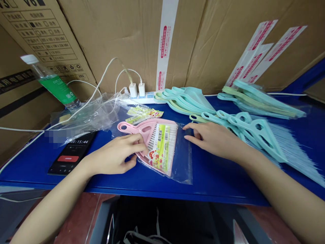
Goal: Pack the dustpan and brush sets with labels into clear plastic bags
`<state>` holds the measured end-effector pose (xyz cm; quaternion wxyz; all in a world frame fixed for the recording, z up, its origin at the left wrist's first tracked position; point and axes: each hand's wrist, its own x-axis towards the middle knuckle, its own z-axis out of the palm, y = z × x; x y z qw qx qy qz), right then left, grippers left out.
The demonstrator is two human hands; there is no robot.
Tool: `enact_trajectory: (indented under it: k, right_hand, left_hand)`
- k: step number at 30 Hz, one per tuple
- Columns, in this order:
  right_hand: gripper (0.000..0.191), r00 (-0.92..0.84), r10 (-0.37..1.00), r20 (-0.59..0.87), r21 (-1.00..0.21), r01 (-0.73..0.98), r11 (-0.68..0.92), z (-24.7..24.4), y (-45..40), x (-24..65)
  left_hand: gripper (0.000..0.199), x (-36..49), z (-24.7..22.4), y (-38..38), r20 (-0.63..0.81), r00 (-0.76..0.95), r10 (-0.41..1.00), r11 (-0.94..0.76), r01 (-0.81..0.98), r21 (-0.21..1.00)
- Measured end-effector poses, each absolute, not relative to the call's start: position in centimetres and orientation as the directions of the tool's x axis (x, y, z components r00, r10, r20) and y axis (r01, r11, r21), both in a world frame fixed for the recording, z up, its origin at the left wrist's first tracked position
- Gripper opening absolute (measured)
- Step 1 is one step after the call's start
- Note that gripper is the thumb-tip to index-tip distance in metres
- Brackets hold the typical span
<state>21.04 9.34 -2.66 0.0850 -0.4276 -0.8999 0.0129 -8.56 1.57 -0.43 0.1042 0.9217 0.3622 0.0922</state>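
A pink dustpan (162,121) with a matching brush lies in a clear plastic bag (183,161) near the middle of the blue table. Across the white bristles (173,135) sits a yellow-green printed label (161,149). My left hand (122,152) rests over the left side of the bagged set, fingers bent and touching the pink plastic; I cannot tell whether they pinch it. Just past the bag's right edge, my right hand (210,137) hovers with thumb and fingers apart, holding nothing.
Turquoise dustpans (195,96) and several turquoise brushes (261,132) lie at the right, with bagged sets (266,100) behind. A power strip (149,98) with chargers stands at the back. Loose plastic bags (88,113), a phone (73,152) and a bottle (56,86) occupy the left. Printed cards (144,114) lie behind the pink set.
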Motion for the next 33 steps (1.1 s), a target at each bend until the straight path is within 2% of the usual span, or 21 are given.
enact_trajectory:
  k: [28, 33]
  right_hand:
    - [0.031, -0.565, 0.823, 0.056, -0.102, 0.817, 0.568, -2.21, 9.09, 20.63]
    - [0.031, -0.595, 0.798, 0.100, -0.104, 0.791, 0.603, -2.36, 9.13, 20.85]
  left_hand:
    - [0.029, -8.55, -0.59, 1.51, 0.103, 0.717, 0.689, -0.717, 0.653, 0.244]
    - [0.029, -8.60, -0.61, 1.47, 0.095, 0.710, 0.697, -0.709, 0.663, 0.241]
